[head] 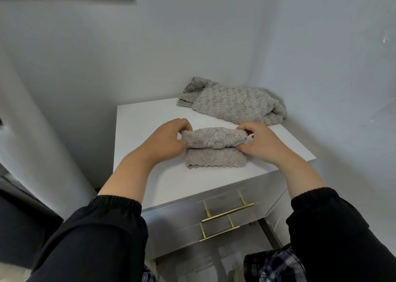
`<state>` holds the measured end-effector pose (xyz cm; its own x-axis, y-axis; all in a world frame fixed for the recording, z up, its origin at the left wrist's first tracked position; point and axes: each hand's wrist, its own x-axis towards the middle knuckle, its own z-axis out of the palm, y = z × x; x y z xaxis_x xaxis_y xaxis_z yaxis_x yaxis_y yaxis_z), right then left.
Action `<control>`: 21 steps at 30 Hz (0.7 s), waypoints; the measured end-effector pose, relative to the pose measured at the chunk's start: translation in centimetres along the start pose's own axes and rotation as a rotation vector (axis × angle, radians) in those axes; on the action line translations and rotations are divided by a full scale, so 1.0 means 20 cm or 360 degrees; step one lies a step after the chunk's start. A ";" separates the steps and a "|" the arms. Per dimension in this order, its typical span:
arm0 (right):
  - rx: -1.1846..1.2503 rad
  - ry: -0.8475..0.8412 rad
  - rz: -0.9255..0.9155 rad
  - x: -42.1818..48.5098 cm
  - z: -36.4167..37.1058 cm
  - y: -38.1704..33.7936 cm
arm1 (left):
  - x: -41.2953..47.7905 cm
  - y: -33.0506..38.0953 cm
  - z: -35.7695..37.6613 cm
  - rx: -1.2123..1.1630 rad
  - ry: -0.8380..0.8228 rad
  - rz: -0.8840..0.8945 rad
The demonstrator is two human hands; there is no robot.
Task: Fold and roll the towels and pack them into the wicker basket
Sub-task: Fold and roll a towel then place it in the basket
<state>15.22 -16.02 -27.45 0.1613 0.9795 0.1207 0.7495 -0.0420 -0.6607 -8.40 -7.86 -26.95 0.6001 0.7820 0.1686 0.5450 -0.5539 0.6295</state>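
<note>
Half-rolled towel (215,147) (grey) gripped between left hand (169,139) and right hand (260,141).

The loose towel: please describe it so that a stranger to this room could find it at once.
Find the white cabinet in the wall corner. At the far right of its top lies the loose towel. Unlike the near towel, half rolled in the left hand and right hand, it lies unrolled, crumpled and untouched.
</note>
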 end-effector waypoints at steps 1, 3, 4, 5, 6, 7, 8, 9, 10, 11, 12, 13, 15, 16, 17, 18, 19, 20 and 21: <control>-0.0001 -0.0020 0.0003 -0.01 -0.01 -0.01 | -0.01 0.01 -0.01 -0.0038 -0.0017 -0.0029; -0.0014 -0.0057 0.0029 -0.04 -0.03 -0.03 | -0.02 0.02 -0.02 -0.0108 -0.0027 -0.0075; -0.0017 -0.0087 0.0047 -0.05 -0.04 -0.04 | -0.02 0.02 -0.02 -0.0115 -0.0017 -0.0079; -0.0017 -0.0121 0.0062 -0.05 -0.05 -0.05 | -0.02 0.03 -0.02 -0.0108 0.0001 -0.0079; -0.0013 -0.0145 0.0064 -0.06 -0.05 -0.05 | -0.02 0.03 -0.02 -0.0096 0.0019 -0.0083; -0.0001 -0.0147 0.0055 -0.07 -0.05 -0.06 | -0.02 0.03 -0.02 -0.0081 0.0035 -0.0085; 0.0020 -0.0134 0.0047 -0.07 -0.05 -0.06 | -0.02 0.03 -0.01 -0.0065 0.0046 -0.0087; 0.0051 -0.0115 0.0041 -0.08 -0.05 -0.06 | -0.02 0.03 -0.01 -0.0052 0.0057 -0.0086; 0.0071 -0.0095 0.0028 -0.08 -0.04 -0.06 | -0.02 0.04 0.00 -0.0038 0.0070 -0.0084; 0.0068 -0.0076 0.0016 -0.09 -0.04 -0.07 | -0.02 0.04 0.00 -0.0018 0.0088 -0.0075; 0.0052 -0.0061 0.0003 -0.09 -0.03 -0.07 | -0.02 0.05 0.01 0.0011 0.0112 -0.0063; 0.0039 -0.0049 -0.0006 -0.09 -0.03 -0.08 | -0.02 0.05 0.01 0.0039 0.0138 -0.0042; 0.0020 -0.0034 -0.0015 -0.10 -0.03 -0.08 | -0.03 0.06 0.02 0.0081 0.0151 -0.0012; 0.0009 -0.0030 -0.0018 -0.10 -0.03 -0.08 | -0.03 0.06 0.02 0.0088 0.0133 -0.0004; 0.0004 -0.0027 -0.0010 -0.10 -0.03 -0.07 | -0.03 0.07 0.02 0.0083 0.0109 0.0002; 0.0008 -0.0026 0.0002 -0.10 -0.03 -0.07 | -0.04 0.07 0.02 0.0066 0.0090 0.0000; 0.0012 -0.0030 0.0014 -0.10 -0.03 -0.08 | -0.04 0.07 0.02 0.0043 0.0078 -0.0010; 0.0006 -0.0044 0.0032 -0.10 -0.02 -0.08 | -0.04 0.07 0.02 0.0020 0.0066 -0.0035; -0.0014 -0.0064 0.0045 -0.10 -0.02 -0.09 | -0.03 0.07 0.02 0.0010 0.0037 -0.0082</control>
<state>13.82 -18.02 -26.24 0.1568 0.9850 0.0720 0.7505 -0.0715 -0.6570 -7.84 -9.29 -26.44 0.5574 0.8160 0.1533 0.5786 -0.5141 0.6331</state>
